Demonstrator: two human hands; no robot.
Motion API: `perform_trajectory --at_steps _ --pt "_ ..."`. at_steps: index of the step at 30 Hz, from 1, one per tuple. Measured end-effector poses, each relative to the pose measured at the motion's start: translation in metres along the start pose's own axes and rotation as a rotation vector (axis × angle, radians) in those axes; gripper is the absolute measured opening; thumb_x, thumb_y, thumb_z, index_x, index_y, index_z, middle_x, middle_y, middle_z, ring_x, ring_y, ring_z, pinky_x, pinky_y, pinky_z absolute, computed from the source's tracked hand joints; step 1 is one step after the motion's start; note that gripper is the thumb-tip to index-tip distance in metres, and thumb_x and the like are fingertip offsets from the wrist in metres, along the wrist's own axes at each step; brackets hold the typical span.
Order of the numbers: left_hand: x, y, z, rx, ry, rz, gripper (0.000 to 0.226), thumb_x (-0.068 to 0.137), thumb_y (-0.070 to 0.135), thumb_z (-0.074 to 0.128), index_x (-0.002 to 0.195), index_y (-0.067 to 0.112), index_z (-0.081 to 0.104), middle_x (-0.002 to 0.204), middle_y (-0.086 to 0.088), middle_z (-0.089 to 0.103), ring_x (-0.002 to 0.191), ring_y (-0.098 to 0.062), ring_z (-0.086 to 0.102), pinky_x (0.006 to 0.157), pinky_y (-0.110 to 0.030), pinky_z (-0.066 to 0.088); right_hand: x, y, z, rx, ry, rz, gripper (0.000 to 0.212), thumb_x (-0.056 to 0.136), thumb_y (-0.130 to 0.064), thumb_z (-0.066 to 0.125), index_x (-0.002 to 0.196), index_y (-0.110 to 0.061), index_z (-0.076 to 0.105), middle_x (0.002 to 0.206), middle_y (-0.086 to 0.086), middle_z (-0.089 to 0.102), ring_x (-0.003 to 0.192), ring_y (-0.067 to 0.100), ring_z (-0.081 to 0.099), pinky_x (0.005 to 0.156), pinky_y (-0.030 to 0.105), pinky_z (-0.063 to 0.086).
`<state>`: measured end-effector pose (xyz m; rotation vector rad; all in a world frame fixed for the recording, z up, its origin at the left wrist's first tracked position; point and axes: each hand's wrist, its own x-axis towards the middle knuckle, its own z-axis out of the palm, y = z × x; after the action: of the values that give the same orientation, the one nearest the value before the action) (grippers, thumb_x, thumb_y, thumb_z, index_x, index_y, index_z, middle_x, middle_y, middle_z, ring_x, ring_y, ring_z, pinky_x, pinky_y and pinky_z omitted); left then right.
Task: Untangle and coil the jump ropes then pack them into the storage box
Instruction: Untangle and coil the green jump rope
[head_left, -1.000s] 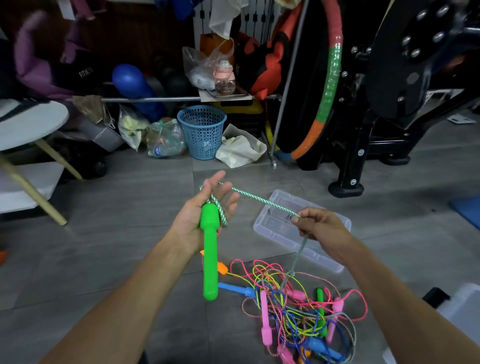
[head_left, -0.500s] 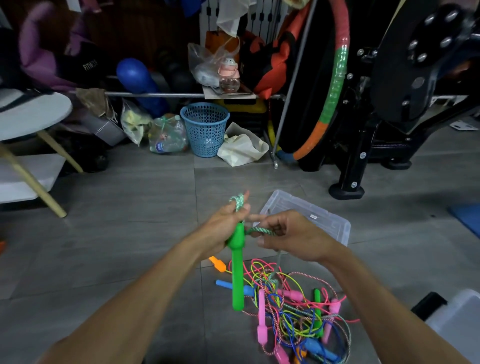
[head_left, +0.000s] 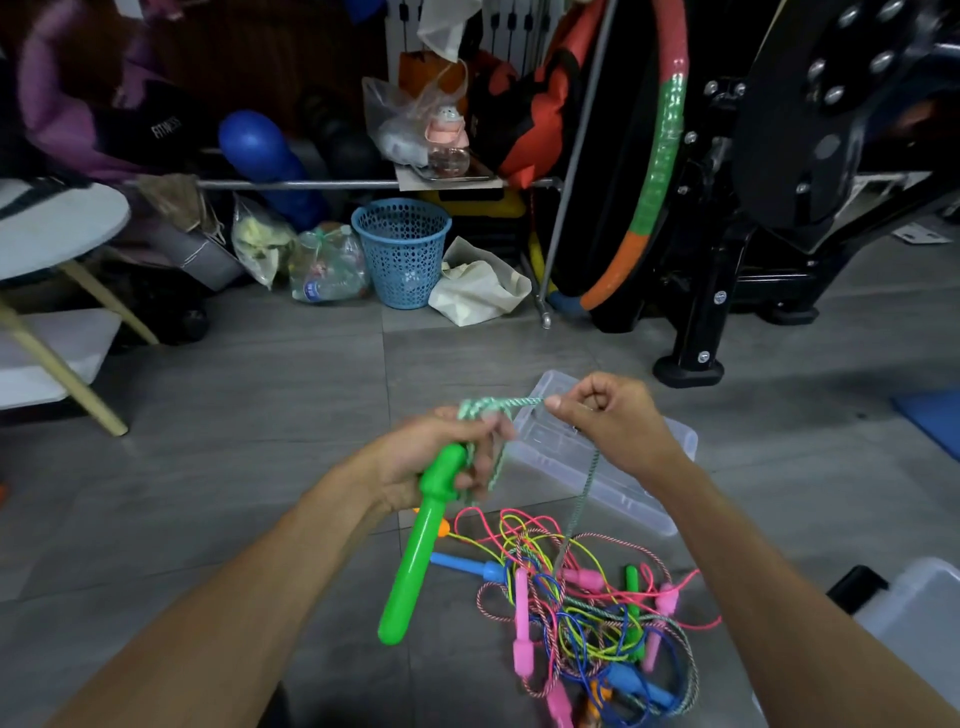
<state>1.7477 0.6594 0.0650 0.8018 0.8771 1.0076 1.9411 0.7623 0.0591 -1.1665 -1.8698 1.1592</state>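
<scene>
My left hand (head_left: 441, 457) grips the top of a green jump rope handle (head_left: 415, 551), which hangs down and to the left. Loops of green-and-white braided rope (head_left: 493, 410) are wound round its fingers. My right hand (head_left: 602, 421) pinches the same rope just right of the loops and holds it taut. From there the rope drops into a tangled pile of jump ropes (head_left: 587, 618) on the floor, with pink, blue, green and orange handles. A clear plastic storage box (head_left: 623, 483) lies on the floor behind my hands, partly hidden by them.
A blue mesh basket (head_left: 401, 249), plastic bags and a cloth bag stand along the back. A hoop (head_left: 660, 166) leans on black gym equipment (head_left: 737, 249) at right. A white table (head_left: 47, 223) is at left, and another clear box (head_left: 914, 618) sits at lower right.
My right hand has pulled away from the left, up and to the right, drawing the rope taut after laying another loop. The green handle now tilts to the lower left.
</scene>
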Motion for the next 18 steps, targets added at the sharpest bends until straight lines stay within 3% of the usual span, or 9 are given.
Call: perform_trajectory --at_steps 4,7,10,12,14,18 --pt "-0.003 0.015 -0.008 -0.48 0.125 0.233 0.033 0.084 0.029 0.046 0.091 0.018 0.076 0.061 0.006 0.061 0.032 -0.002 0.036 0.036 -0.015 0.04 -0.002 0.028 -0.009 -0.041 -0.184 0.168 0.017 0.074 -0.002 0.076 0.081 0.002 0.061 0.052 -0.004 0.048 0.051 0.007 0.047 0.064 0.026 0.044" --pt "-0.006 0.021 -0.021 -0.526 0.314 0.297 0.028 0.091 0.03 0.046 0.107 0.02 0.066 0.08 0.009 0.072 0.042 -0.002 0.05 0.042 -0.015 0.046 -0.008 0.046 -0.016 -0.082 -0.179 0.261 0.014 0.077 0.006 0.07 0.084 -0.003 0.061 0.047 -0.01 0.051 0.055 0.013 0.054 0.074 0.034 0.049" --pt "-0.007 0.021 -0.026 -0.575 0.389 0.301 0.022 0.098 0.022 0.041 0.113 0.017 0.056 0.092 0.008 0.074 0.06 -0.009 0.067 0.048 -0.017 0.051 -0.01 0.033 -0.018 0.223 -0.058 0.219 0.009 0.082 0.005 0.064 0.083 -0.003 0.06 0.052 -0.002 0.058 0.052 0.016 0.053 0.06 0.026 0.051" --pt "-0.006 0.021 -0.028 -0.623 0.39 0.309 0.019 0.099 0.018 0.04 0.114 0.016 0.051 0.094 0.004 0.075 0.069 -0.014 0.071 0.052 -0.018 0.054 -0.01 0.013 -0.014 0.337 -0.023 0.137 0.009 0.086 0.001 0.062 0.08 -0.006 0.063 0.057 0.0 0.061 0.045 0.01 0.047 0.047 0.018 0.043" --pt "-0.005 0.022 -0.028 -0.665 0.391 0.323 0.017 0.1 0.018 0.039 0.116 0.018 0.045 0.096 -0.002 0.075 0.075 -0.019 0.072 0.057 -0.021 0.057 -0.012 -0.005 -0.006 0.22 -0.064 0.058 0.01 0.089 -0.004 0.06 0.08 -0.005 0.065 0.058 0.002 0.061 0.043 0.006 0.043 0.044 0.016 0.036" --pt "0.002 0.02 -0.028 -0.686 0.361 0.346 0.02 0.101 0.015 0.035 0.12 0.024 0.037 0.105 -0.011 0.072 0.092 -0.031 0.07 0.077 -0.033 0.057 -0.024 -0.027 0.013 -0.294 -0.29 -0.102 0.024 0.092 -0.01 0.056 0.07 -0.009 0.064 0.053 -0.003 0.054 0.041 0.0 0.043 0.046 0.01 0.034"
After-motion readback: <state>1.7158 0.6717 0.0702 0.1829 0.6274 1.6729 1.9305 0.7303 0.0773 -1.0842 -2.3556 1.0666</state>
